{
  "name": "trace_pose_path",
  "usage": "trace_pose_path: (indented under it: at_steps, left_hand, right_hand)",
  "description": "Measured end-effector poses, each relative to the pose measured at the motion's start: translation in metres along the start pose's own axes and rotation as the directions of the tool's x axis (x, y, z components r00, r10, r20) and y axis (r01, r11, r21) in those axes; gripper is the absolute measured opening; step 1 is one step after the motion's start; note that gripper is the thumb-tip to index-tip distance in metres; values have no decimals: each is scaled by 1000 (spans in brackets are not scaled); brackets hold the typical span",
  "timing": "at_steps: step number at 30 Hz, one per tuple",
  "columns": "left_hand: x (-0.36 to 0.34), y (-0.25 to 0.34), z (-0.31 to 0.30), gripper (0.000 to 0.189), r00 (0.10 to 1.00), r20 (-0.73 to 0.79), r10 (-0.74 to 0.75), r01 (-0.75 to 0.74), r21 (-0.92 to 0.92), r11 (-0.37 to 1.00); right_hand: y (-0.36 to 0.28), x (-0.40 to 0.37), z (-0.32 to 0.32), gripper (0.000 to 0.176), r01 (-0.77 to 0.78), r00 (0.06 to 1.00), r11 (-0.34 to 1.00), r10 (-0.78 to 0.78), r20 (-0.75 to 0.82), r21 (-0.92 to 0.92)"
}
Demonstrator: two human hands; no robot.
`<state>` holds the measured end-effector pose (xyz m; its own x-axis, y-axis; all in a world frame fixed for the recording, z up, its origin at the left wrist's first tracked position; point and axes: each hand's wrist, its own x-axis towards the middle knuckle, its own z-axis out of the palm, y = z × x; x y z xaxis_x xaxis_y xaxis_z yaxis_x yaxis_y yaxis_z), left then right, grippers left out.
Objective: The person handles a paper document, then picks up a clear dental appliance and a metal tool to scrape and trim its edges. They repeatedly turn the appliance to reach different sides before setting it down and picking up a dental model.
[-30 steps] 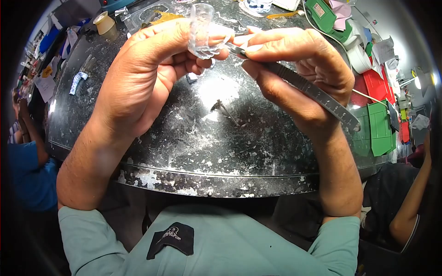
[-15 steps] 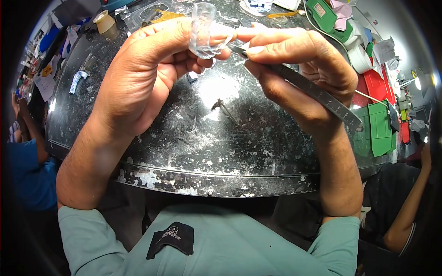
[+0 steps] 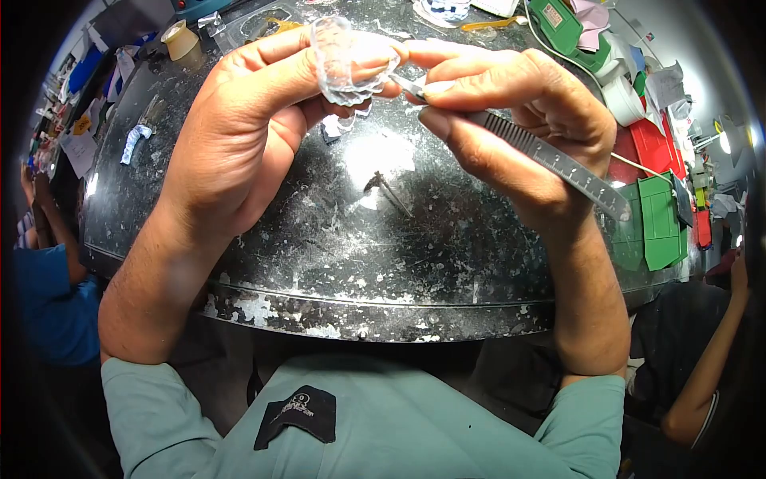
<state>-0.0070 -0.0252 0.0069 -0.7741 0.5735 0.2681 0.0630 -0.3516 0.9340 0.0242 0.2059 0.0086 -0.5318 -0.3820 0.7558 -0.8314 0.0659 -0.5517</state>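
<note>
A clear plastic dental aligner point(image 3: 332, 64), arch-shaped with tooth-like scallops, is pinched between the thumb and fingers of my left hand point(image 3: 239, 120). In my right hand point(image 3: 531, 100) is a metal scalpel point(image 3: 562, 162), held like a pen, with ruler marks along its flat grey handle. The scalpel's tip points up and left, right at the aligner's near right edge. My right index fingertip meets the left fingertips there. Both hands are raised over the far part of the dark table point(image 3: 343, 255).
On the table lie a small dark-headed tool point(image 3: 387, 194) and a blue-white curved piece point(image 3: 134, 144). A cream cup point(image 3: 182, 40) stands at the back left, a green box point(image 3: 661, 219) at the right. Other people's arms point(image 3: 714, 359) show at both sides.
The aligner has shifted slightly left and tilted in my left fingers. The scalpel has rolled so its ruled face shows more brightly, its tip still at the aligner's edge.
</note>
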Motion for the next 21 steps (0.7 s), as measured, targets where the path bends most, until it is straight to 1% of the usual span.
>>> trace_pose_path:
  at_steps: [5, 8, 10, 13, 17, 19, 20, 21]
  left_hand:
    - [0, -1, 2, 34, 1000, -21, -8, 8, 14, 1000]
    - [0, -4, 0, 35, 999, -33, 17, -17, -8, 1000]
    - [0, -4, 0, 34, 999, -29, 13, -14, -29, 999]
    - [0, -7, -1, 33, 999, -25, 23, -25, -74, 997]
    - [0, -6, 0, 33, 999, -27, 17, -19, -80, 997]
    - [0, -2, 1, 33, 999, -33, -1, 0, -34, 999]
    - [0, -2, 1, 33, 999, -33, 2, -3, -34, 999]
    - [0, -3, 1, 33, 1000, -21, 0, -1, -36, 999]
  right_hand:
    - [-4, 0, 1, 18, -34, 999, 999, 34, 3, -11]
    - [-5, 0, 3, 18, -49, 999, 999, 49, -14, -16]
    - [-7, 0, 4, 17, -87, 995, 996, 87, -46, 2]
    - [-6, -1, 7, 18, -84, 994, 995, 88, -68, 55]
    - [-3, -2, 6, 20, -74, 995, 997, 76, -56, 37]
    - [0, -2, 6, 23, -20, 996, 998, 25, -80, 55]
    - [-1, -2, 5, 23, -19, 997, 998, 23, -78, 54]
    - [-1, -1, 4, 24, -8, 999, 1000, 9, -51, 18]
